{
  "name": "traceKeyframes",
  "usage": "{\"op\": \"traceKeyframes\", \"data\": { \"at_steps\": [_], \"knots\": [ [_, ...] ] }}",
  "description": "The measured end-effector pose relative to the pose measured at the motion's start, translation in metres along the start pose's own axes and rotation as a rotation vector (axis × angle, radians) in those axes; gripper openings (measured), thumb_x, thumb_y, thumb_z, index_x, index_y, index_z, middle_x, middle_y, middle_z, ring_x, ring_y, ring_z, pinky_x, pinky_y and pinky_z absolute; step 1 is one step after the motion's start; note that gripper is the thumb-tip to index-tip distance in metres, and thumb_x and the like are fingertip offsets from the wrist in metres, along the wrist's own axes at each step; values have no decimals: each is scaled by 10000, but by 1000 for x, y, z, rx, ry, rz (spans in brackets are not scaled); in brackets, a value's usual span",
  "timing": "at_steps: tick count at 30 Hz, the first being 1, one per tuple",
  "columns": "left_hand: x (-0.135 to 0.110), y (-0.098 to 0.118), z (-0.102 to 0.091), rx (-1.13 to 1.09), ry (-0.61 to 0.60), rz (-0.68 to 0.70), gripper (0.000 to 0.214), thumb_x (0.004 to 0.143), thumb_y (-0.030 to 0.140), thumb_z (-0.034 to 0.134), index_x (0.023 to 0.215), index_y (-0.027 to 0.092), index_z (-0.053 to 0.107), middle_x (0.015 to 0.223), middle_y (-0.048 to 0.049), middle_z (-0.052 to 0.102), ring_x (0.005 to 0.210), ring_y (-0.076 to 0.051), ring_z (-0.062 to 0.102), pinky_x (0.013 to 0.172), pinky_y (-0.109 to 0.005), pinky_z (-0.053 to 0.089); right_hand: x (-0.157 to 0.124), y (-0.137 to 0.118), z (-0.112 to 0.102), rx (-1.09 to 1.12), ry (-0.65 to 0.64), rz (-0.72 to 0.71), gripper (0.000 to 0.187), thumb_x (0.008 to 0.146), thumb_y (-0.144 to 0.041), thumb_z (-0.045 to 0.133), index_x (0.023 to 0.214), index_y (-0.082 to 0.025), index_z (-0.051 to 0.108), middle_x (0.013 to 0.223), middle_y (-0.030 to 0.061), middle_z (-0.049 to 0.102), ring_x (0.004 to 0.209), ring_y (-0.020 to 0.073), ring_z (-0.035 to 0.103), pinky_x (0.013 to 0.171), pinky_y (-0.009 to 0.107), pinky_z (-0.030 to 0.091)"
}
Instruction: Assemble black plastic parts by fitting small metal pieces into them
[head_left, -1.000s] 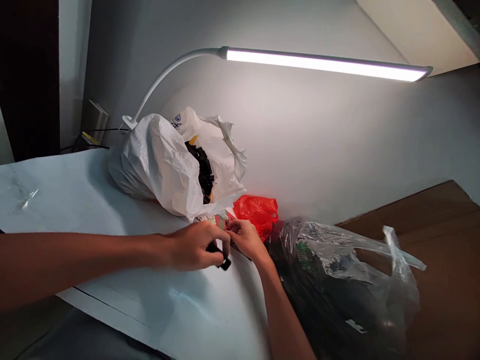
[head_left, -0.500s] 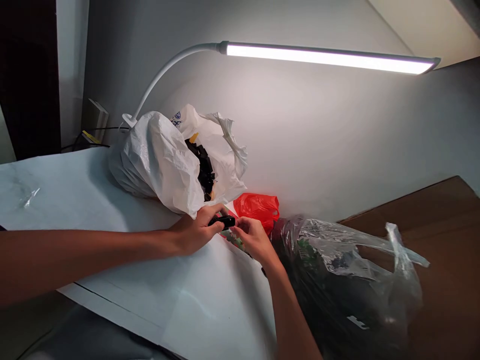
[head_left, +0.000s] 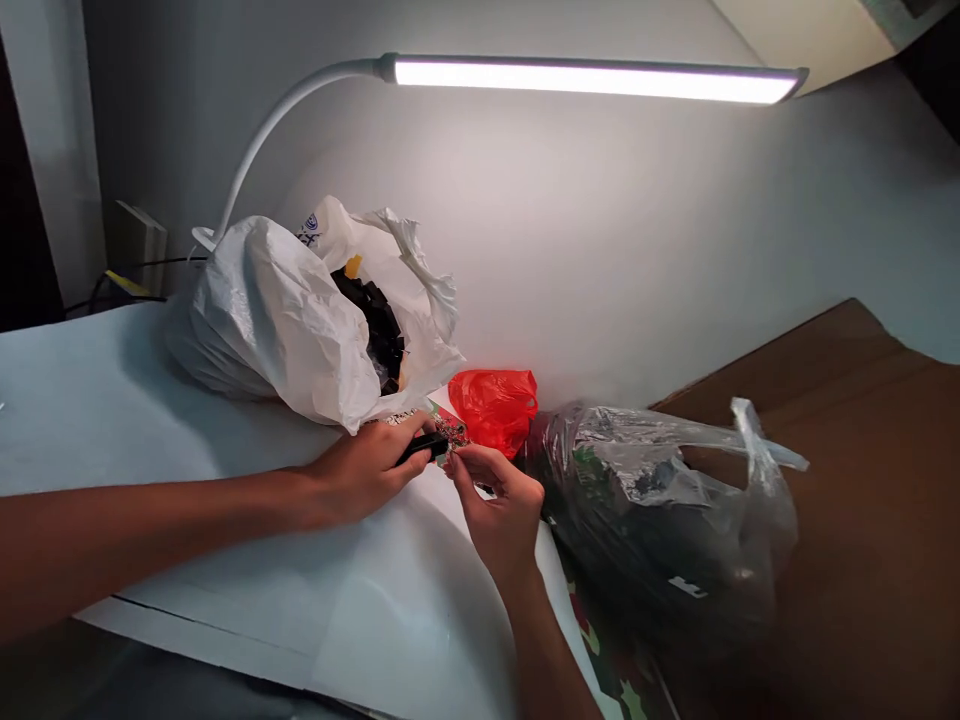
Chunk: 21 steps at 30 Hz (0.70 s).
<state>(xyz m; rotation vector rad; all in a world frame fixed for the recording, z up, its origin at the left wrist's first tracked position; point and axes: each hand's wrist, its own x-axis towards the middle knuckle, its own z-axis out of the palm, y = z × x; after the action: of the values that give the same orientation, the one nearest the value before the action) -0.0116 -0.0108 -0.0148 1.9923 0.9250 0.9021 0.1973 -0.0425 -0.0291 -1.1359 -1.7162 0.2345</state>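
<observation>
Closely held near the center of the frame, a small black piece (head_left: 424,450) juts from the fingers of a person's left hand (head_left: 367,465), which is closed around it just above the white tabletop (head_left: 240,570). The right hand (head_left: 499,510) meets it from the lower right, thumb and forefinger drawn together at the piece's end; whether anything is pinched between those fingertips is too small to tell. Right behind the fingertips lies a cluster of small metallic bits (head_left: 454,432), partly hidden by the hands.

Just above the left hand, a crumpled white plastic bag (head_left: 277,310) gapes toward the middle of the frame, showing a heap of black pieces (head_left: 375,320) and a bit of yellow (head_left: 352,266) inside. A red plastic bag (head_left: 499,410) sits just beyond the right hand, against the wall (head_left: 600,230). At right of center, a clear plastic bag (head_left: 660,520) bulges with dark contents, its handles standing up, beside a brown panel (head_left: 862,480) that fills the right of the frame. Camouflage-patterned material (head_left: 634,700) shows at the lower right. Overhead, a lit lamp (head_left: 592,78) stretches across the top on a curved white neck.
</observation>
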Motion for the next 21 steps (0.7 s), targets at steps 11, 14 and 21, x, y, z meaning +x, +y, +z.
{"op": "traceKeyframes", "data": {
  "at_steps": [11, 14, 21],
  "knots": [
    [0, 4, 0, 276, -101, 18, 377, 994, 238, 493, 1365, 207, 559, 967, -38, 745, 866, -244, 690, 740, -308, 439, 2, -8, 4, -107, -4, 31, 161, 940, -292, 661, 797, -231, 700, 696, 13, 759, 587, 164, 718, 604, 279, 628],
    [2, 0, 2, 294, -91, 36, 383, 998, 267, 497, 1375, 224, 550, 910, -18, 728, 832, -231, 690, 715, -293, 438, 3, -8, 4, -116, -2, 45, 185, 940, -314, 654, 775, -238, 686, 678, 8, 742, 574, 157, 690, 586, 271, 603],
    [3, 0, 2, 234, -89, 44, 328, 1041, 340, 447, 1337, 221, 525, 873, 0, 703, 801, -211, 669, 722, -286, 441, 1, -9, 6, -165, -10, 40, 196, 961, -312, 606, 780, -241, 619, 652, -19, 679, 549, 135, 647, 584, 253, 535]
  ]
}}
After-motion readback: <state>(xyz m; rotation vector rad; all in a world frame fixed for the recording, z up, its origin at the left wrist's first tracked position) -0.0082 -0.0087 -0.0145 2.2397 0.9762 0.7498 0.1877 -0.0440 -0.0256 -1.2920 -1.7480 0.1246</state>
